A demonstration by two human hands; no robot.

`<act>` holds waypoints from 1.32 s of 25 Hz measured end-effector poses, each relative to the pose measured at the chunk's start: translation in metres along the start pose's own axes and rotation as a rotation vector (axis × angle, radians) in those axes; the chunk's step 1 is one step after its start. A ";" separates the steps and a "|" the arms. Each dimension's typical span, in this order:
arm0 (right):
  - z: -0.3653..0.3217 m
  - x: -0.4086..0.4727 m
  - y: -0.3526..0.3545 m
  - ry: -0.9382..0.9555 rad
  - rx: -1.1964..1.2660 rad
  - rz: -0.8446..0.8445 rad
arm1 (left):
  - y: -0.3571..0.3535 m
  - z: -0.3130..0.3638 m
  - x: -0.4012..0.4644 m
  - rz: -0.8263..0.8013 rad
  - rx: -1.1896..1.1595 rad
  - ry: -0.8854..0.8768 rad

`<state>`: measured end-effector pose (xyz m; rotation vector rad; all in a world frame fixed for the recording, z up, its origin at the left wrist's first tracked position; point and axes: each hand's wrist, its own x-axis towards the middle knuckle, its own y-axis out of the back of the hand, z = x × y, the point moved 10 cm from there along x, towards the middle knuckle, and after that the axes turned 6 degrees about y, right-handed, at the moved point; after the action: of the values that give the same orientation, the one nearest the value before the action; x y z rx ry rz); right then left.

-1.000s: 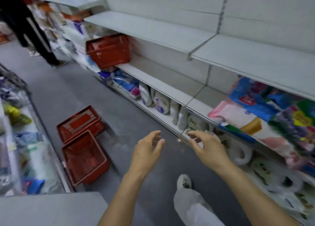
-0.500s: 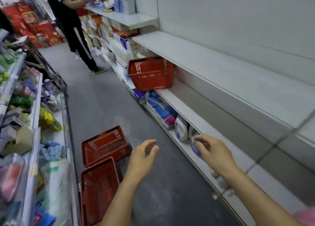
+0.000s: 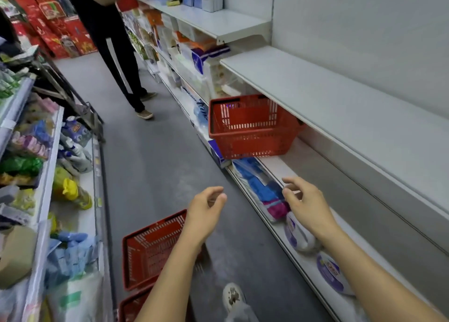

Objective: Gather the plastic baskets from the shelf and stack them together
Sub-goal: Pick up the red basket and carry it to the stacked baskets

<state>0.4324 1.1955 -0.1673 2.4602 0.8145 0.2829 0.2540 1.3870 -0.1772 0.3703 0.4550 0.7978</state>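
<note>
A red plastic basket sits on the middle shelf of the right-hand rack, jutting out over the shelf edge. Two more red baskets lie on the grey floor at the lower left, one behind my left forearm and another at the bottom edge. My left hand and my right hand are stretched forward below the shelved basket, fingers loosely curled, holding nothing. Neither hand touches a basket.
A person in black stands farther up the aisle by the right rack. Packaged goods fill the bottom shelf on the right. A low display of products lines the left side. My shoe shows on the floor.
I have moved up the aisle: the shelved basket is nearer and larger, and the floor baskets have slid toward the bottom of view. Both hands stay raised and hold nothing.
</note>
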 end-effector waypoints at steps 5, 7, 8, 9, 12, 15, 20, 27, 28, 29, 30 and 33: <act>0.014 0.118 -0.049 -0.149 0.073 0.021 | 0.018 0.002 0.168 -0.022 0.030 0.079; 0.032 0.156 -0.061 -0.189 0.079 0.029 | 0.012 0.006 0.229 -0.015 0.029 0.118; 0.039 0.170 -0.066 -0.197 0.077 0.028 | 0.008 0.006 0.256 0.000 0.024 0.145; 0.047 0.184 -0.071 -0.209 0.070 0.029 | 0.003 0.005 0.282 0.017 0.014 0.176; 0.071 0.224 -0.083 -0.235 0.062 0.031 | -0.013 -0.007 0.354 0.082 0.025 0.269; 0.085 0.258 -0.098 -0.237 0.060 -0.004 | -0.025 -0.029 0.404 0.112 -0.002 0.359; 0.092 0.298 -0.111 -0.176 0.036 0.040 | -0.026 -0.033 0.445 0.127 -0.007 0.222; 0.070 0.347 -0.078 0.000 -0.472 0.158 | 0.028 -0.091 0.407 0.183 0.138 0.235; 0.081 0.355 -0.080 -0.056 -0.515 0.105 | 0.037 -0.111 0.400 0.191 0.125 0.276; 0.093 0.361 -0.084 -0.137 -0.517 0.042 | 0.045 -0.130 0.391 0.196 0.120 0.346; 0.105 0.366 -0.089 -0.203 -0.504 -0.008 | 0.052 -0.152 0.387 0.207 0.122 0.418; 0.114 0.374 -0.102 -0.185 -0.450 0.020 | 0.061 -0.195 0.368 0.246 0.170 0.546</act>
<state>0.7197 1.4429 -0.3068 2.0365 0.5745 0.2140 0.3417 1.7313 -0.4035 0.3682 1.0056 1.1066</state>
